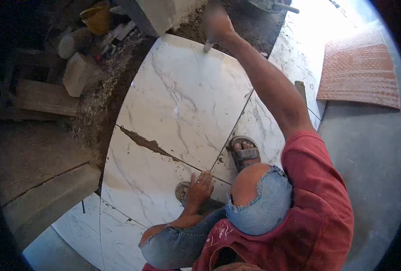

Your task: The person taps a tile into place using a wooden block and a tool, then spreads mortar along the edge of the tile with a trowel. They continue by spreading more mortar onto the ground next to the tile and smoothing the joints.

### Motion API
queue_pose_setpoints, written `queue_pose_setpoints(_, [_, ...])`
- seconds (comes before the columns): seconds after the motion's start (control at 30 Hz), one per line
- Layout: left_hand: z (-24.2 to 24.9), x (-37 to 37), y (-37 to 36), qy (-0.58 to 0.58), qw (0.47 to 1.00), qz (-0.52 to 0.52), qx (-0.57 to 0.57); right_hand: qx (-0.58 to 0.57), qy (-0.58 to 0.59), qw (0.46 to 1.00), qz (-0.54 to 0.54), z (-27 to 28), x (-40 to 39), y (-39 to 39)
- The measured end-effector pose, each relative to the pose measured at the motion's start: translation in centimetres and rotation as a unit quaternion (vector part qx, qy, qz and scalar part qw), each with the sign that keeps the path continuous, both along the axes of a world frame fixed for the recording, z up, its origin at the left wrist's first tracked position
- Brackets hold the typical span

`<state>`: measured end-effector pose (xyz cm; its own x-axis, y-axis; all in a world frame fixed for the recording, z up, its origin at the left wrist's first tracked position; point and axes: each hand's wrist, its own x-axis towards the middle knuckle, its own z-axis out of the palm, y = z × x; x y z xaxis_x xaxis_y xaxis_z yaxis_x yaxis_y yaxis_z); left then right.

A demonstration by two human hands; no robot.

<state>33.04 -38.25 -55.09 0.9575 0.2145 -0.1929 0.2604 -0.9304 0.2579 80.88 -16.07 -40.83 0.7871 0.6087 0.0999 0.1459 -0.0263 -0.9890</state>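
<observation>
My left hand [200, 186] lies on the marbled white floor tiles [182, 95], fingers stretched out beside the joint where the tiles meet. At the far edge of the large tile, my right arm is extended. My right hand [217, 27] is blurred, its fingers closed around a tool, whose pale handle end [207, 46] pokes out below. The rest of that tool is hidden or smeared. Wet brown mortar [250, 25] spreads beyond the tile edge, near my right hand. A streak of mortar [148, 143] runs along a joint left of my left hand.
A reddish-brown ribbed tile [358, 70] lies at the right on grey floor [363, 149]. Upper left hold a yellow bucket [95, 20], a pale block [76, 74] and boards [47, 97]. A concrete step [51, 198] borders the left. A pan-like thing with a handle [285, 7] sits at the top.
</observation>
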Motion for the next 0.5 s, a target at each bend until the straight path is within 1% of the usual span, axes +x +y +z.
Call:
queue_pose_setpoints(0.03, [-0.3, -0.2, -0.1, -0.023, 0.999, 0.013, -0.033, -0.065, -0.001, 0.998, 0.016, 0.1, 0.5, 0.6])
queue_pose_setpoints(0.07, [-0.5, -0.7, -0.4, -0.042, 0.996, 0.029, -0.071, -0.066, 0.005, 0.998, 0.022, 1.6, -0.2, 0.3])
queue_pose_setpoints(0.1, [-0.3, -0.6, -0.4, -0.038, 0.996, 0.035, -0.071, 0.021, 0.059, 0.997, 0.053, 4.0, -1.5, -0.3])
queue_pose_setpoints(0.13, [0.1, -0.4, -0.3, -0.038, 0.994, 0.05, -0.09, 0.107, 0.114, 0.984, 0.083, 5.2, -2.4, -0.5])
queue_pose_setpoints(0.17, [0.6, -0.3, -0.3, -0.039, 0.992, 0.06, -0.108, 0.135, 0.105, 0.981, 0.097, 3.7, -1.8, 0.4])
queue_pose_setpoints(0.2, [0.1, -0.6, -0.7, -0.04, 0.992, 0.06, -0.104, 0.138, 0.104, 0.98, 0.097, 2.2, -1.5, 1.2])
queue_pose_setpoints(0.27, [-1.2, -0.8, -0.7, -0.052, 0.995, 0.052, -0.073, 0.032, -0.001, 0.999, 0.014, 0.3, -1.3, 3.2])
queue_pose_setpoints(0.3, [-1.5, -0.7, -0.5, -0.051, 0.995, 0.053, -0.07, 0.245, 0.257, 0.925, 0.133, -0.1, -1.2, 4.4])
queue_pose_setpoints(0.33, [-1.6, -1.1, -0.7, -0.043, 0.995, 0.05, -0.081, 0.243, 0.263, 0.924, 0.135, -0.9, -0.8, 4.7])
queue_pose_setpoints(0.37, [-1.4, -1.2, -0.7, -0.037, 0.994, 0.047, -0.091, 0.197, 0.202, 0.954, 0.105, 1.8, -1.8, 3.5])
queue_pose_setpoints(0.4, [-1.1, -1.1, -0.7, -0.034, 0.994, 0.051, -0.092, 0.149, 0.137, 0.976, 0.076, 3.3, -2.3, 2.7])
queue_pose_setpoints(0.43, [-0.5, -0.9, -0.6, -0.033, 0.994, 0.052, -0.095, 0.097, 0.137, 0.983, 0.071, 2.5, -1.8, 2.8])
queue_pose_setpoints(0.47, [-0.1, -0.6, -0.5, -0.034, 0.994, 0.05, -0.096, 0.098, 0.136, 0.983, 0.069, 0.9, -1.3, 3.5])
queue_pose_setpoints(0.5, [-0.4, -0.5, -0.2, -0.039, 0.994, 0.046, -0.09, 0.056, 0.082, 0.994, 0.036, -0.7, -0.5, 4.8])
